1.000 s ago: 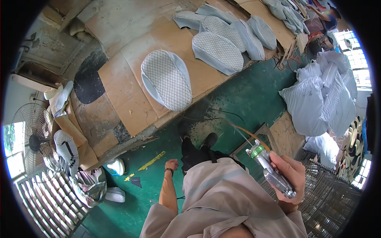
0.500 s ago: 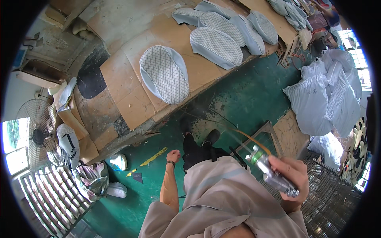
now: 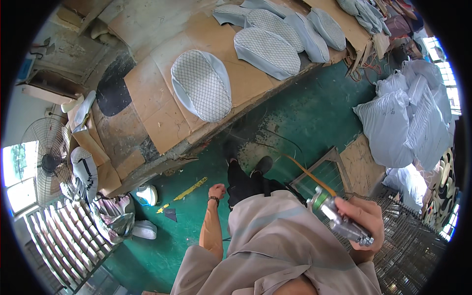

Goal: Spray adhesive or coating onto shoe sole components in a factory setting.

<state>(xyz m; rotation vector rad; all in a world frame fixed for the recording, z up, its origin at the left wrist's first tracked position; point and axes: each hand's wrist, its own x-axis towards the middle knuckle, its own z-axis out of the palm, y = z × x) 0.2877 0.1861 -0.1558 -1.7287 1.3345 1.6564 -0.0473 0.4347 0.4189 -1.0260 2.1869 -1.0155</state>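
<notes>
A metal spray gun [image 3: 339, 216] with a green ring sits in my right hand [image 3: 364, 219], fingers wrapped round it; its nozzle end points up and left. An orange hose [image 3: 309, 173] shows just beyond the gun. My left hand [image 3: 216, 191], a dark watch on its wrist, hangs beside my leg in a loose fist with nothing visible in it. Ahead, one oval quilted grey-and-white cover [image 3: 201, 86] lies alone on cardboard [image 3: 160, 123] on the workbench. Several similar quilted pieces [image 3: 268, 51] lie together farther right. Neither hand touches them.
White sacks [image 3: 388, 123] are piled on the right, near a wire rack [image 3: 403, 246]. A metal frame [image 3: 319, 169] stands by my right side. To the left are a large fan [image 3: 49, 162], a slatted rack [image 3: 69, 241] and shoes [image 3: 146, 195] on the green floor.
The view has shifted slightly, so the bench and covers sit a little higher. My right hand with the spray gun is slightly lower in the picture. My left hand has barely moved.
</notes>
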